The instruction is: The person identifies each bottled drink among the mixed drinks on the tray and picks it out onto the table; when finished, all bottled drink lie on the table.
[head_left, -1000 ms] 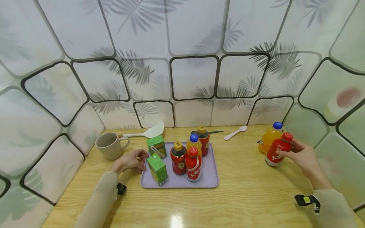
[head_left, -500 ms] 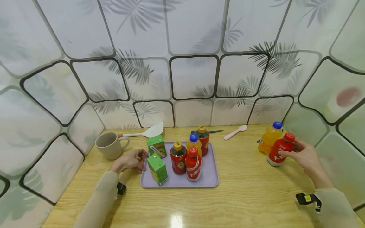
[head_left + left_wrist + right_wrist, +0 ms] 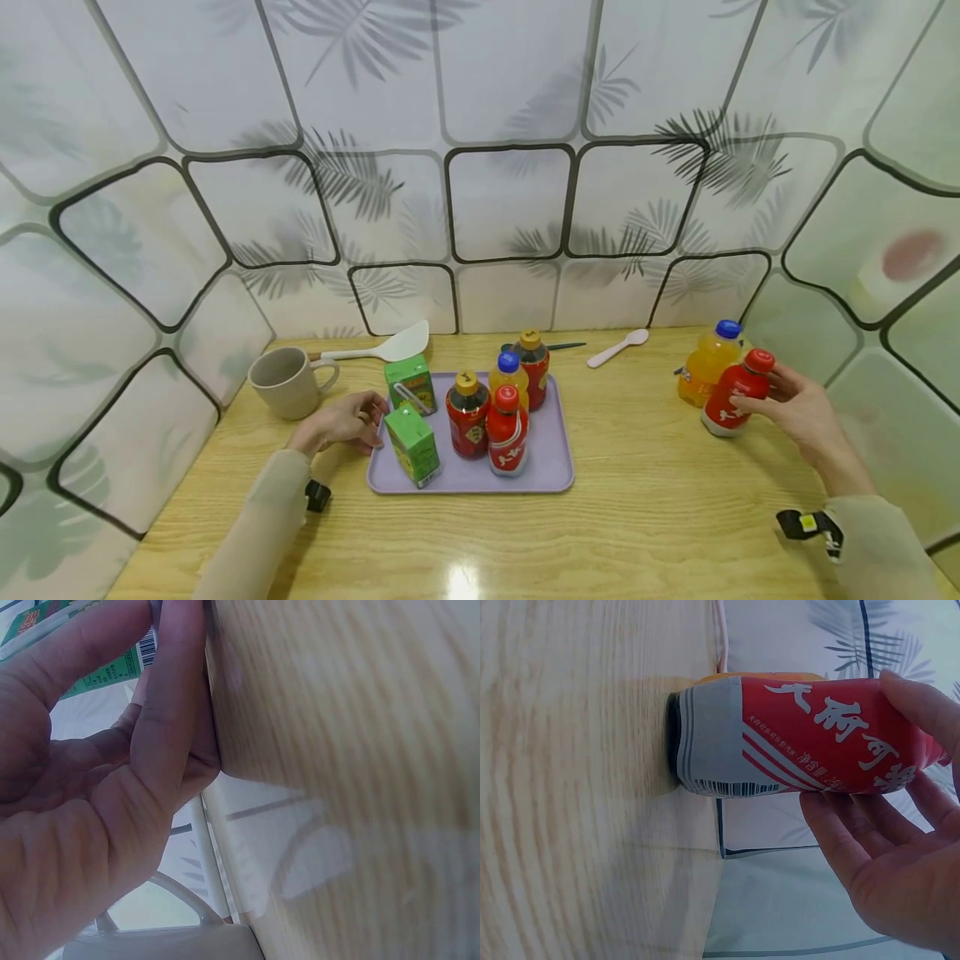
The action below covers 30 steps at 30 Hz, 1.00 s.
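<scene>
At the right of the head view, my right hand (image 3: 806, 421) grips a red cola bottle (image 3: 731, 400) near its cap, thumb on one side and fingers on the other. The right wrist view shows its white-and-red label (image 3: 802, 739), with the base right at the tabletop. Just behind it stands an orange soda bottle (image 3: 701, 371) with a blue cap. My left hand (image 3: 337, 423) pinches the left rim of a lilac tray (image 3: 555, 454). On the tray are two green drink cartons (image 3: 415, 450), another red cola bottle (image 3: 507, 442), two yellow-capped dark bottles (image 3: 467, 425) and an orange bottle (image 3: 510, 379).
A beige mug (image 3: 288, 383) stands left of the tray, behind my left hand. Along the back lie a white spatula (image 3: 405, 343), a dark-handled utensil (image 3: 567, 345) and a pink spoon (image 3: 618, 347). Patterned curtains (image 3: 510, 204) enclose the wooden table at the back and sides.
My right hand and the red cola bottle have shifted slightly right, away from the orange bottle, then stayed almost still. The left hand and the tray have kept their place.
</scene>
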Available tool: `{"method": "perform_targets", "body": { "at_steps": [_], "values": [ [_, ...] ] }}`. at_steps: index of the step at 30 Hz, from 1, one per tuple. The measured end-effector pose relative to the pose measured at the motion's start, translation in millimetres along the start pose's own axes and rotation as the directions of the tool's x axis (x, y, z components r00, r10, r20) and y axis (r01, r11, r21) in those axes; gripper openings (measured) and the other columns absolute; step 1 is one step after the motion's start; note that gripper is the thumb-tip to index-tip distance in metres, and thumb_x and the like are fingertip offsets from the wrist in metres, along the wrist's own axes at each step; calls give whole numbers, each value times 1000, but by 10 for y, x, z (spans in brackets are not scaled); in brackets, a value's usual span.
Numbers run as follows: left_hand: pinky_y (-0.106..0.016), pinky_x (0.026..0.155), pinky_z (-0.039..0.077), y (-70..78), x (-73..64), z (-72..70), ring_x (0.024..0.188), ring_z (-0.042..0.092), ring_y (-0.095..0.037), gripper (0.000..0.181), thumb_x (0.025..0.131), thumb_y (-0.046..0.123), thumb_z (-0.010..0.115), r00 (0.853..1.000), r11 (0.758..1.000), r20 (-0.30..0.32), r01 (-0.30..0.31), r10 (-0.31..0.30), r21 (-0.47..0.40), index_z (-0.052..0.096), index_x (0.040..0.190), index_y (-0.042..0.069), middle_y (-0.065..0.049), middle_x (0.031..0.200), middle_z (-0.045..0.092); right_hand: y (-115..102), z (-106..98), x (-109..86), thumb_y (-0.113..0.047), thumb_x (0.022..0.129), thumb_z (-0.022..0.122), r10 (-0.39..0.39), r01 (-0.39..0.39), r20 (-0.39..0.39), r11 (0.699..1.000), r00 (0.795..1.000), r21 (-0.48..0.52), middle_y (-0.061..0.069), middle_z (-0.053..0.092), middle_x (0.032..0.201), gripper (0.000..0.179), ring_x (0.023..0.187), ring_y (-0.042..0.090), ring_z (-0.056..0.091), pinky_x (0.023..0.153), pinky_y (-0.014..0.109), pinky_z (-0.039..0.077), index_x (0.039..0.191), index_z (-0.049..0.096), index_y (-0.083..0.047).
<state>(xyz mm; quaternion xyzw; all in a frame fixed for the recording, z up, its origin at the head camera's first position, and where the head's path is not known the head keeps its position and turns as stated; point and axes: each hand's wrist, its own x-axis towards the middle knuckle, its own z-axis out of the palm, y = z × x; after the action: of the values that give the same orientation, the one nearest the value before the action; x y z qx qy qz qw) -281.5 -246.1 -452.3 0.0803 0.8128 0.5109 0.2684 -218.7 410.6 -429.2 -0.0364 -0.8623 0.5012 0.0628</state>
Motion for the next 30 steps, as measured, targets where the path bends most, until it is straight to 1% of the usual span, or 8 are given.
{"method": "perform_targets", "body": {
  "at_steps": [3,6,9,10,15,17,25,30],
  "values": [
    [-33,68,63,2,-4,2,80,56,-21,49,76,-12,69,1000,1000,-1,1,-1,2,46,117,-4,-16,102,43,-1,19,3,-26,86,75,15,-15,-10,1000,1000,4,-28,47,112,87,92,-15,47,73,3,48,154,25,-5],
    [-33,68,63,-3,-8,2,80,56,-21,49,75,-12,70,1000,1000,1,-5,5,5,46,117,-4,-16,102,43,-10,40,10,-30,87,75,35,-35,-15,999,999,-29,-6,52,125,87,94,-11,44,73,3,48,155,25,-6],
    [-33,68,63,-6,-11,1,80,56,-21,49,75,-11,70,1000,1000,-2,-6,6,7,46,117,-4,-15,101,43,-15,56,12,-33,87,74,39,-40,-20,998,999,-53,12,46,136,87,96,-9,43,73,3,47,155,25,-8],
    [-33,68,63,-5,-11,-1,80,56,-21,49,75,-11,70,1000,1000,-5,-4,4,9,47,117,-4,-15,101,43,-14,59,9,-32,87,74,32,-34,-22,998,999,-50,11,46,135,86,96,-9,43,73,3,48,154,26,-8],
    [-33,67,63,-8,-10,-2,79,56,-21,49,75,-11,70,1000,1000,-9,-2,2,12,47,117,-4,-15,101,43,-3,57,-15,-28,88,73,-11,11,-27,1000,1000,-15,-23,46,116,82,94,-12,45,73,3,48,154,29,-8],
    [-33,68,63,-12,-8,-2,79,56,-21,49,75,-11,71,1000,1000,-8,-1,1,11,47,117,-3,-15,101,43,-2,54,-19,-28,88,73,-23,23,-31,1000,999,-11,-31,43,110,79,95,-12,44,73,2,46,153,31,-8],
    [-32,68,63,2,-5,5,80,55,-21,49,75,-11,70,1000,1000,-9,4,-4,14,47,117,-3,-14,101,43,-41,29,-23,-36,89,71,8,-10,-83,1000,997,-22,-35,45,106,68,100,-10,40,73,5,40,148,43,-16],
    [-33,68,63,5,-2,0,80,56,-22,49,75,-11,70,1000,1000,-8,7,-7,16,47,117,-3,-14,101,43,-66,-25,-39,-31,88,72,26,-21,-144,999,989,38,-36,51,101,58,95,-8,45,70,4,42,142,52,-23]
  ]
}}
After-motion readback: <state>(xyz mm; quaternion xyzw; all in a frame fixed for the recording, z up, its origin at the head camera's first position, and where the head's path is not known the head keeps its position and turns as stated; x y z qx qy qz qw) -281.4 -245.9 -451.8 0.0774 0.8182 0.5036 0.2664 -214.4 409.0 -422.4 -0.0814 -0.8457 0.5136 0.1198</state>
